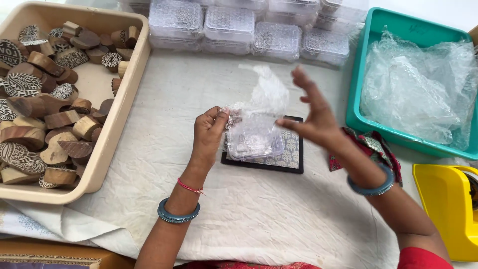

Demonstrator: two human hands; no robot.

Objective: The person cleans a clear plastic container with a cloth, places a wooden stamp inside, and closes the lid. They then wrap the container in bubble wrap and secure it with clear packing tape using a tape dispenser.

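Plastic bag, thin, limp and likely slippery, sits over a clear box above the bench; left hand pinches its edge, right hand spread open, empty.

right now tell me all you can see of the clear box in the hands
The clear box is small, flat and rectangular, transparent plastic, half wrapped in bubble wrap that trails upward. It tilts just above a dark-framed patterned pad. The left hand pinches its left edge; the right hand, fingers spread, is at its right side.
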